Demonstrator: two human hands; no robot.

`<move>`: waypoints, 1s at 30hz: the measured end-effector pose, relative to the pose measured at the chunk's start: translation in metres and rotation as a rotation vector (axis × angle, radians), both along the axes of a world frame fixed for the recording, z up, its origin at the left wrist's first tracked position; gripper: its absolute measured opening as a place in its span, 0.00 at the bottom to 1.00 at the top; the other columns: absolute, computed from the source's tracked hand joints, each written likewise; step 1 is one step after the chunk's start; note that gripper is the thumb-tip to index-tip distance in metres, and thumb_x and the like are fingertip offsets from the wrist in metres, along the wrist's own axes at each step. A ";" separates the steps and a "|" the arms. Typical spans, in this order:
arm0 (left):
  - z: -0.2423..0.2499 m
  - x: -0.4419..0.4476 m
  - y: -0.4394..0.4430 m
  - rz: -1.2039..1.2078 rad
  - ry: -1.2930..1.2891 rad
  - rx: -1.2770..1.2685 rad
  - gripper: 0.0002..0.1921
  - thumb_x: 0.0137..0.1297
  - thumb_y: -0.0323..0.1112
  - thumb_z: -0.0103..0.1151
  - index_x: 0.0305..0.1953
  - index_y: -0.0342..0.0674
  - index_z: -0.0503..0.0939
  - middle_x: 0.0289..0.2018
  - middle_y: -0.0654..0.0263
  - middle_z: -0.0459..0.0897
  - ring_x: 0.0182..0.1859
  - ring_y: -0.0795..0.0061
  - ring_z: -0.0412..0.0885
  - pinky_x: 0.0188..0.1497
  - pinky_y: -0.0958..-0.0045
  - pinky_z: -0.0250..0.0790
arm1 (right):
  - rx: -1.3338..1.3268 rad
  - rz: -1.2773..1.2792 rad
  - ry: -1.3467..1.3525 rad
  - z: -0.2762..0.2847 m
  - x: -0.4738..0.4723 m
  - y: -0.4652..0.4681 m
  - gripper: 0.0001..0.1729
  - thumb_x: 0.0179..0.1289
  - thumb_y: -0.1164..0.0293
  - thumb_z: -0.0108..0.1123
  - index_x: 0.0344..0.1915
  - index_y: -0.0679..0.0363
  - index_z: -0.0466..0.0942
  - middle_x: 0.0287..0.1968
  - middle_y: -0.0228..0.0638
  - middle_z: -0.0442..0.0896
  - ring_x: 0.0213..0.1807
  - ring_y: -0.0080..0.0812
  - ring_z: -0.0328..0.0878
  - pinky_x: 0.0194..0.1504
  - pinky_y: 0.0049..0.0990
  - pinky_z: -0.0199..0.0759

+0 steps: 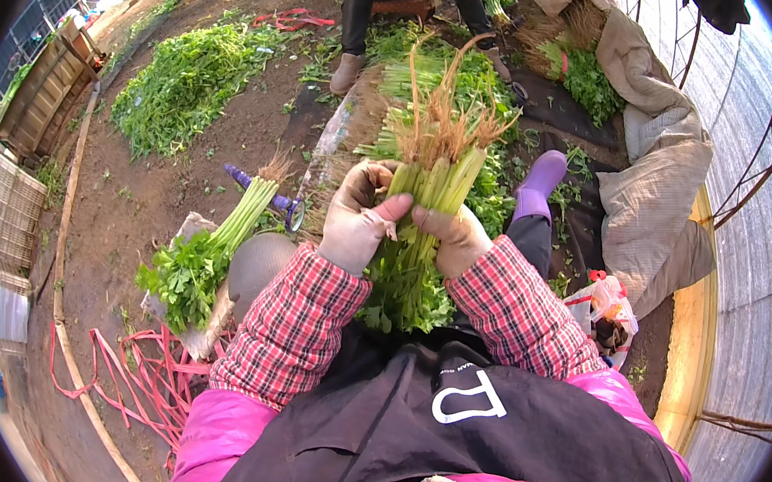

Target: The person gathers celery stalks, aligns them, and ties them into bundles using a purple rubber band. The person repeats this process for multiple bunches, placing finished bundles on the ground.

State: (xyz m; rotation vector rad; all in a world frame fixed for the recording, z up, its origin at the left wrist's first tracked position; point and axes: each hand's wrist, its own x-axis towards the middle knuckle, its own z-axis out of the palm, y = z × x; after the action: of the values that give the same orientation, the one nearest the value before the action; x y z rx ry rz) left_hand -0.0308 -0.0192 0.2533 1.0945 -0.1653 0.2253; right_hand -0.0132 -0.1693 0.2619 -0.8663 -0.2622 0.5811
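A bunch of celery (436,186) stands before my chest, its brown roots pointing away from me and its leaves down towards my lap. My left hand (360,217) grips the left side of the stalks, and my right hand (456,237) the right side. The two thumbs nearly meet in front. Both hands seem to wear thin, soiled gloves, the left one torn at the thumb. Beyond the bunch lies a long heap of celery (408,79), partly hidden by it. Another celery bunch (242,210) rests at my left, leaves towards me.
Pink strapping (143,371) tangles on the soil at lower left. A leafy green pile (189,76) lies at far left. Opposite sits a person (359,15) holding celery. My purple boot (542,179), a plastic bag (606,311) and a fabric cover (666,191) are at right.
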 end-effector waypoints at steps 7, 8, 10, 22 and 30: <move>0.004 -0.013 0.005 -0.125 0.195 -0.016 0.18 0.63 0.27 0.63 0.53 0.36 0.72 0.41 0.67 0.81 0.36 0.83 0.79 0.25 0.84 0.71 | -0.075 0.054 -0.021 -0.002 -0.004 -0.002 0.29 0.55 0.71 0.71 0.57 0.62 0.73 0.47 0.31 0.82 0.48 0.27 0.78 0.50 0.29 0.72; 0.003 -0.012 0.005 -0.087 0.144 0.068 0.18 0.64 0.27 0.63 0.54 0.35 0.72 0.42 0.66 0.81 0.35 0.82 0.79 0.26 0.83 0.71 | -0.061 0.078 -0.002 -0.001 -0.003 -0.005 0.29 0.56 0.71 0.71 0.57 0.62 0.73 0.48 0.30 0.82 0.49 0.26 0.77 0.52 0.29 0.71; 0.001 -0.016 0.005 -0.053 0.070 0.141 0.17 0.64 0.27 0.63 0.53 0.35 0.73 0.42 0.66 0.80 0.34 0.81 0.79 0.26 0.83 0.71 | -0.076 0.078 -0.010 -0.004 -0.005 -0.007 0.29 0.56 0.71 0.70 0.58 0.62 0.73 0.48 0.30 0.82 0.49 0.26 0.77 0.52 0.28 0.70; 0.038 0.010 -0.014 -0.039 0.032 0.124 0.22 0.68 0.36 0.60 0.58 0.35 0.68 0.43 0.66 0.78 0.34 0.83 0.75 0.27 0.83 0.69 | 0.139 -0.052 0.030 0.011 0.007 -0.005 0.27 0.60 0.72 0.65 0.60 0.61 0.71 0.53 0.31 0.79 0.54 0.29 0.76 0.55 0.32 0.70; 0.018 0.022 -0.011 -0.068 0.085 -0.067 0.23 0.67 0.36 0.61 0.60 0.38 0.68 0.47 0.68 0.79 0.43 0.82 0.77 0.39 0.81 0.71 | 0.125 -0.038 0.046 0.007 0.013 -0.004 0.30 0.60 0.68 0.64 0.62 0.63 0.69 0.56 0.33 0.78 0.58 0.30 0.72 0.60 0.33 0.65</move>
State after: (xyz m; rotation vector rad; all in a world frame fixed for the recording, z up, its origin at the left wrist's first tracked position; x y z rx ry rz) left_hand -0.0087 -0.0306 0.2717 1.0282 -0.1177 0.1219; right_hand -0.0006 -0.1737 0.2687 -0.7353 -0.2367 0.5427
